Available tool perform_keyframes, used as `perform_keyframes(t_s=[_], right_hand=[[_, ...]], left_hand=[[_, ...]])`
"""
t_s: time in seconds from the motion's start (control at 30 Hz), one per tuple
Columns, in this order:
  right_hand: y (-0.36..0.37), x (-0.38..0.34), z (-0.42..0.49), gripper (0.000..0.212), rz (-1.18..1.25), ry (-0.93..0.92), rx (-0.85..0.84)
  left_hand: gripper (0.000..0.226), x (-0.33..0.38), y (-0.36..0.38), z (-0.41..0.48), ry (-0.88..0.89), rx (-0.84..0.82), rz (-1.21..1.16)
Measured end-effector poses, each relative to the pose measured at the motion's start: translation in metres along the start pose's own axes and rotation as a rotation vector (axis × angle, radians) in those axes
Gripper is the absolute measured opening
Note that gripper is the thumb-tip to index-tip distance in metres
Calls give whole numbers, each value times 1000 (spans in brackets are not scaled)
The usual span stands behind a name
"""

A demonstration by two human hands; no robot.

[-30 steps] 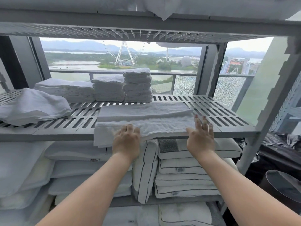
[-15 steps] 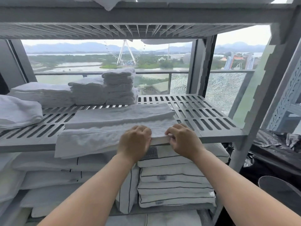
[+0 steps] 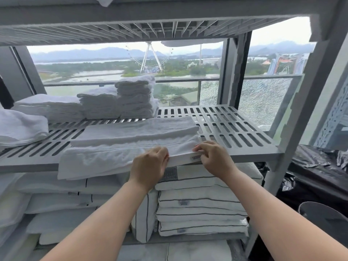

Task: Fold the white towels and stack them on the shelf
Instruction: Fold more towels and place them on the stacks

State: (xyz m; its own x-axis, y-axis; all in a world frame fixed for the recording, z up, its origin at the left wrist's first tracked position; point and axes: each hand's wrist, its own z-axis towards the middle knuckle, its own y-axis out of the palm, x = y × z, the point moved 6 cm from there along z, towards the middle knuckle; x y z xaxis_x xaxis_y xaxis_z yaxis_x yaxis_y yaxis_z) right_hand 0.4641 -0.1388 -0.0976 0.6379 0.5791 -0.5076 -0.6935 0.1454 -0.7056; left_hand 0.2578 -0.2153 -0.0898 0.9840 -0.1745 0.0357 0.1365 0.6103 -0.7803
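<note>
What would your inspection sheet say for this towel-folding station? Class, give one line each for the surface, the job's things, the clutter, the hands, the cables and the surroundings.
Surface: grey slatted shelf, right half bare.
Job's things: front towel, folded long, with its near edge hanging over the shelf front; towel stacks at the back left; loose towel at the far left.
Clutter: pillows piled on the level below; black plastic sheeting to the right of the rack.
Hands: left hand and right hand both grip the front towel's near edge, close together.
Cables: nothing seen.
Surroundings: window behind the rack; cracked glass panel at the right.
</note>
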Motion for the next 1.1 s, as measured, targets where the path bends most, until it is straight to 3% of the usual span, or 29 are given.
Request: perform_keyframes(t_s=[0.1, 0.27, 0.53, 0.7, 0.8, 0.9, 1.1], right_hand=[[-12, 2, -7, 23, -21, 30, 85], [-14, -5, -12, 20, -29, 61, 108], [-12, -2, -21, 20, 56, 80, 137], [-5, 0, -30, 10, -48, -56, 41], [4, -2, -34, 37, -188, -161, -62], [6, -4, -33, 41, -235, -159, 0], [8, -9, -33, 19, -210, -164, 170]], left_hand=[[18, 1, 0, 0, 18, -7, 6], [53, 15, 10, 5, 100, -172, -35], [26, 15, 12, 8, 16, -49, -193], [19, 16, 10, 6, -7, 22, -236], [37, 16, 15, 1, 42, -18, -193], [50, 17, 19, -3, 82, -98, -146], [21, 20, 8, -1, 49, 3, -192]])
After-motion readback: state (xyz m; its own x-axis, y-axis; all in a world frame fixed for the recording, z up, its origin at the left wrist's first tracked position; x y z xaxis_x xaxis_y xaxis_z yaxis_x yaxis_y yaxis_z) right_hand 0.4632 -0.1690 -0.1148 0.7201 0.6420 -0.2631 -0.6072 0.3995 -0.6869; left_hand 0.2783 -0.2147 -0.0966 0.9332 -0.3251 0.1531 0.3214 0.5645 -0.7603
